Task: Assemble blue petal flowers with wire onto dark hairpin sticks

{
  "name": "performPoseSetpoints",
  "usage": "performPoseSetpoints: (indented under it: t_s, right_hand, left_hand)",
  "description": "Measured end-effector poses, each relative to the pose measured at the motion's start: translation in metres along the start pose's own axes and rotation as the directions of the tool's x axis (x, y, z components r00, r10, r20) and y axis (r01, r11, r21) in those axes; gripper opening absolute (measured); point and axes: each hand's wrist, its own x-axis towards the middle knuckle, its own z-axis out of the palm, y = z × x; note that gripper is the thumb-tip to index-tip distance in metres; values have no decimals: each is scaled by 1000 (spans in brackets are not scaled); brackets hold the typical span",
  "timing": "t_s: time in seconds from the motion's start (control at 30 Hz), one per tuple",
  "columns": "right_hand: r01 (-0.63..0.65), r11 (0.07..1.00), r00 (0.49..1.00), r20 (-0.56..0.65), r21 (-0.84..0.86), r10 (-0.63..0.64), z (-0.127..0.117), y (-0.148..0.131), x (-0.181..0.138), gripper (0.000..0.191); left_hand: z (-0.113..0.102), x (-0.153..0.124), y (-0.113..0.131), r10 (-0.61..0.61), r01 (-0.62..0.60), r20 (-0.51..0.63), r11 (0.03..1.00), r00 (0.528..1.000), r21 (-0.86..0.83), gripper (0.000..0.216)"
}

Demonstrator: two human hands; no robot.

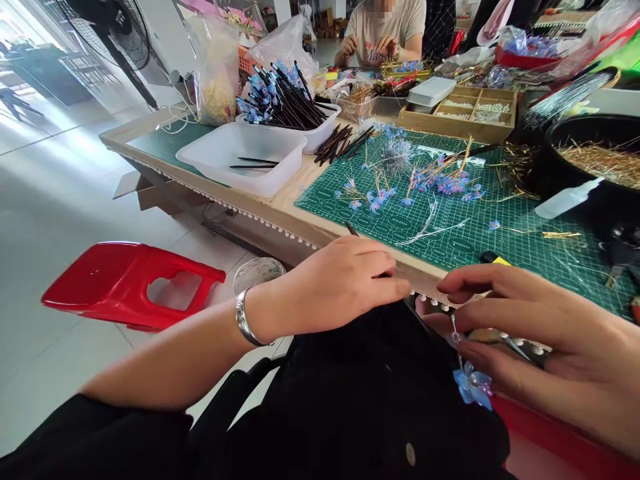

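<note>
My left hand (345,283), with a silver bangle at the wrist, is closed around a thin dark hair stick (351,229). One end of the stick pokes out above the knuckles; the other slants down towards my right hand (530,327). Between the thumb and fingers of that hand is the beaded wire of a blue flower ornament (473,385), which dangles below against my black clothing. Whether the wire is joined to the stick is hidden by my fingers. Both hands are over my lap at the table's front edge.
On the green cutting mat (345,193) lie blue flower sprigs (450,181), wire and a glue bottle (567,199). A white tray (200,150) holds two dark sticks; a tub behind (325,130) holds flowered ones. A red stool (100,273) lies left. A co-worker (385,33) sits opposite.
</note>
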Motion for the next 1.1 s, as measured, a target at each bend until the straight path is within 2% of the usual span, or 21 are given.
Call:
performPoseSetpoints:
  t_s: [0.1,0.2,0.27,0.47,0.57,0.77,0.87,1.03,1.1]
  right_hand:
    - [-7,998,998,70,59,3,-7,3,-3,19]
    - [-32,990,981,194,134,5,-12,8,-3,15]
    - [-69,976,973,229,205,20,-13,11,0,15]
    - [-205,869,940,338,451,47,-13,4,16,16]
    - [-209,872,937,345,442,50,-10,-8,22,18]
    - [-116,970,945,324,212,42,-3,-25,26,20]
    - [-130,948,935,354,290,20,-7,-17,26,19]
    - [-146,898,872,482,415,-81,-15,0,23,34]
    - [-178,888,852,518,423,-76,-16,2,22,32]
  left_hand:
    - [1,2,-1,7,-7,1,998,1000,-63,29]
    - [2,3,-1,38,-39,-10,992,999,-121,27]
    - [2,4,-1,49,-49,2,989,999,-138,26]
    - [6,9,3,73,-62,48,979,996,-192,29]
    - [9,12,5,93,-80,46,971,995,-224,30]
    - [13,14,6,136,-111,109,972,985,-208,31]
    - [12,13,4,122,-93,116,969,986,-227,31]
    - [10,12,4,110,-81,92,958,990,-273,31]
    - [11,12,5,117,-85,100,956,988,-279,31]
